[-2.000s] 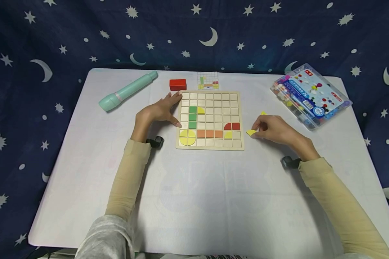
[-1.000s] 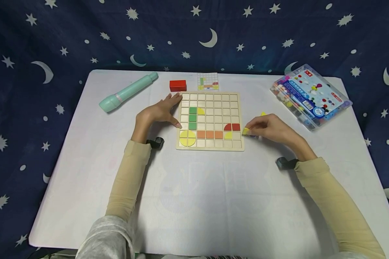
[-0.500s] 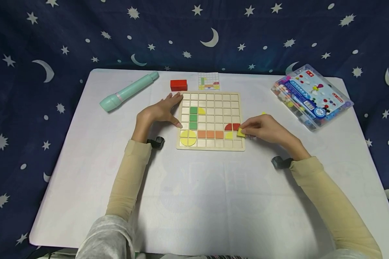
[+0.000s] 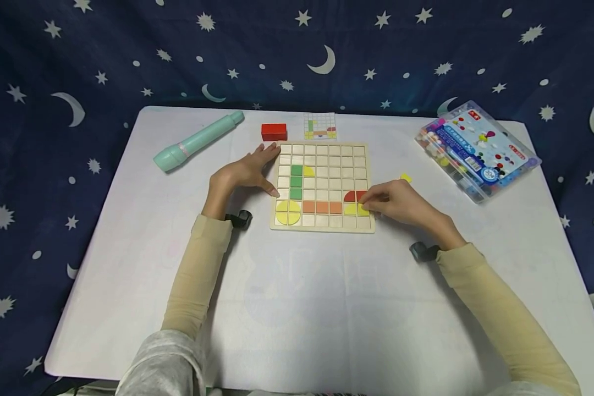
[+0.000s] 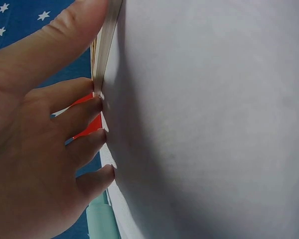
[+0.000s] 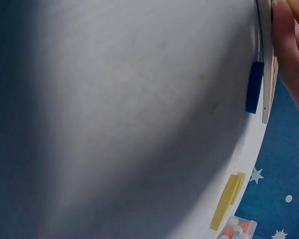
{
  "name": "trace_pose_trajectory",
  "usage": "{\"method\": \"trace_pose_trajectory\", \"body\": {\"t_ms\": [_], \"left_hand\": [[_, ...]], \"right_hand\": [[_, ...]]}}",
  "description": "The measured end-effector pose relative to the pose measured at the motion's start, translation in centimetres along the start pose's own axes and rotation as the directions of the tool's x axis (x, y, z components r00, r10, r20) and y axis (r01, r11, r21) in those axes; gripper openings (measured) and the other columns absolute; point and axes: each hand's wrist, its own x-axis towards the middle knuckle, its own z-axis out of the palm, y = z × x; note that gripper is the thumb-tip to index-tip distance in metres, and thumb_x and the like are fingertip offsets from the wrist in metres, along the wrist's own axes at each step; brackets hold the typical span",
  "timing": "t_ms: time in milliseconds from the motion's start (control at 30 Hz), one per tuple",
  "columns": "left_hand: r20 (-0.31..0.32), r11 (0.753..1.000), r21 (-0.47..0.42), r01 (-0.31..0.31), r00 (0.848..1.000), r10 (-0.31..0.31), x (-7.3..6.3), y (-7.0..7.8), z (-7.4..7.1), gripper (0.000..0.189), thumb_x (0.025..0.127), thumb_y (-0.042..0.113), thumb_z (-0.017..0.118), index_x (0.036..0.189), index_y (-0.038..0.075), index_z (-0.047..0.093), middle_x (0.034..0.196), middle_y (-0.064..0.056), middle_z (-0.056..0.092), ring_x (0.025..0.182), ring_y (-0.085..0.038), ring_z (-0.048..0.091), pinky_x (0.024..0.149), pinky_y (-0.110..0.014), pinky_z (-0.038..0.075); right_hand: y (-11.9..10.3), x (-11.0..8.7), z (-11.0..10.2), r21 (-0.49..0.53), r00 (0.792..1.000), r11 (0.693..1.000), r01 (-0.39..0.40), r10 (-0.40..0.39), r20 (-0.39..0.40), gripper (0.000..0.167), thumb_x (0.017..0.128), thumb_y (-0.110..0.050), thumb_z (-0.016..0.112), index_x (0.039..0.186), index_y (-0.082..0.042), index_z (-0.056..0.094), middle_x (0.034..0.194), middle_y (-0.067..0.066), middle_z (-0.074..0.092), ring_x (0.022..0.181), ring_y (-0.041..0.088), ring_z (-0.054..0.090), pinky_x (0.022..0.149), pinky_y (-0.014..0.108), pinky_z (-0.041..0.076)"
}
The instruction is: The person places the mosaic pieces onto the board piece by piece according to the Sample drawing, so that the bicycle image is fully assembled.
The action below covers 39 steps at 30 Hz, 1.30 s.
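In the head view a square wooden grid board (image 4: pixel 322 226) lies on the table with green, orange, red and yellow tiles set in its cells. My right hand (image 4: pixel 401 202) pinches a yellow tile (image 4: pixel 363 210) at a cell in the board's lower right, just below the red tiles (image 4: pixel 355 196). My left hand (image 4: pixel 247 171) rests against the board's left edge, its fingers spread along the frame. The right wrist view shows a blue piece (image 6: pixel 254 87) lying beside the board's edge. A loose yellow tile (image 4: pixel 406 177) lies right of the board.
Behind the board lie a pattern card (image 4: pixel 319 126) and a red block (image 4: pixel 274 132). A mint-green tube-shaped object (image 4: pixel 198 142) lies at the back left. A clear box of coloured beads (image 4: pixel 477 151) stands at the back right. A starry dark-blue cloth hangs behind the table.
My right hand has carried the yellow tile leftward from the table right of the board into the lower-right part of the grid. My left hand has stayed at the board's left edge.
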Motion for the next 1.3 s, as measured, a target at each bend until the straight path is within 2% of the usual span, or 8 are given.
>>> {"method": "trace_pose_trajectory", "body": {"t_ms": [100, 267, 467, 733, 933, 1133, 1300], "left_hand": [[-0.001, 1.0, 0.003, -0.008, 1.0, 0.008, -0.1, 0.0, 0.1, 0.121, 0.078, 0.03, 0.091, 0.167, 0.023, 0.011, 0.175, 0.005, -0.002, 0.161, -0.023, -0.011, 0.129, -0.058, 0.003], [0.001, 1.0, -0.01, 0.018, 1.0, -0.018, -0.6, -0.1, 0.0, 0.121, 0.078, 0.029, 0.092, 0.167, 0.023, 0.01, 0.175, 0.004, -0.002, 0.161, -0.024, -0.011, 0.128, -0.059, 0.003], [-0.003, 0.999, -0.028, 0.019, 1.0, -0.019, -0.8, -0.1, 0.1, 0.122, 0.077, 0.028, 0.092, 0.167, 0.024, 0.01, 0.175, 0.004, -0.002, 0.161, -0.025, -0.01, 0.128, -0.061, 0.003], [-0.003, 0.999, -0.033, 0.016, 1.0, -0.016, -0.6, -0.3, 0.4, 0.122, 0.076, 0.029, 0.093, 0.167, 0.024, 0.012, 0.175, 0.004, 0.0, 0.161, -0.024, -0.01, 0.128, -0.06, 0.003], [-0.003, 1.0, -0.011, 0.0, 1.0, 0.0, -0.4, -0.4, 0.2, 0.122, 0.077, 0.029, 0.092, 0.167, 0.024, 0.011, 0.175, 0.005, -0.001, 0.161, -0.023, -0.011, 0.128, -0.059, 0.003], [0.0, 1.0, -0.002, 0.001, 1.0, -0.001, -0.4, -0.2, 0.0, 0.121, 0.078, 0.031, 0.091, 0.167, 0.024, 0.011, 0.175, 0.005, -0.001, 0.161, -0.023, -0.011, 0.128, -0.059, 0.003], [-0.001, 1.0, -0.013, 0.004, 1.0, -0.004, -0.3, 0.0, 0.0, 0.122, 0.076, 0.031, 0.092, 0.167, 0.024, 0.012, 0.175, 0.005, 0.0, 0.161, -0.025, -0.01, 0.128, -0.061, 0.004]], "right_hand": [[0.0, 0.0, 0.1, -0.016, 1.0, 1.0, 0.018, -0.018, -0.012, 0.013, 0.094, -0.014, 0.075, 0.104, -0.008, 0.081, 0.106, 0.009, 0.077, 0.089, 0.02, 0.062, 0.075, 0.028, 0.051], [-0.1, 0.3, 0.2, -0.021, 0.998, 0.998, 0.055, -0.055, -0.011, 0.01, 0.094, -0.011, 0.075, 0.101, -0.007, 0.081, 0.102, 0.008, 0.077, 0.088, 0.02, 0.062, 0.077, 0.029, 0.051], [-0.1, 0.4, 0.2, -0.027, 0.999, 0.999, 0.044, -0.044, -0.006, 0.011, 0.094, -0.012, 0.075, 0.102, -0.007, 0.08, 0.103, 0.009, 0.077, 0.09, 0.02, 0.064, 0.079, 0.031, 0.053], [0.3, 0.0, -0.8, 0.023, 0.999, 1.0, -0.017, 0.017, -0.032, 0.014, 0.097, -0.017, 0.072, 0.107, -0.012, 0.079, 0.1, 0.007, 0.076, 0.075, 0.02, 0.061, 0.061, 0.025, 0.05], [1.0, -0.4, -2.3, 0.001, 0.993, 0.997, -0.077, 0.077, -0.088, 0.016, 0.099, -0.018, 0.07, 0.11, -0.011, 0.078, 0.095, 0.008, 0.073, 0.079, 0.024, 0.056, 0.063, 0.026, 0.047], [2.9, -0.7, -3.5, -0.009, 0.985, 0.992, -0.123, 0.121, -0.127, 0.021, 0.1, -0.022, 0.068, 0.114, -0.01, 0.076, 0.101, 0.01, 0.07, 0.085, 0.025, 0.055, 0.065, 0.025, 0.047], [4.4, -1.2, -4.2, 0.023, 0.977, 0.987, -0.159, 0.16, -0.144, 0.023, 0.1, -0.022, 0.067, 0.116, -0.008, 0.074, 0.105, 0.012, 0.069, 0.082, 0.024, 0.056, 0.061, 0.024, 0.05]]}}
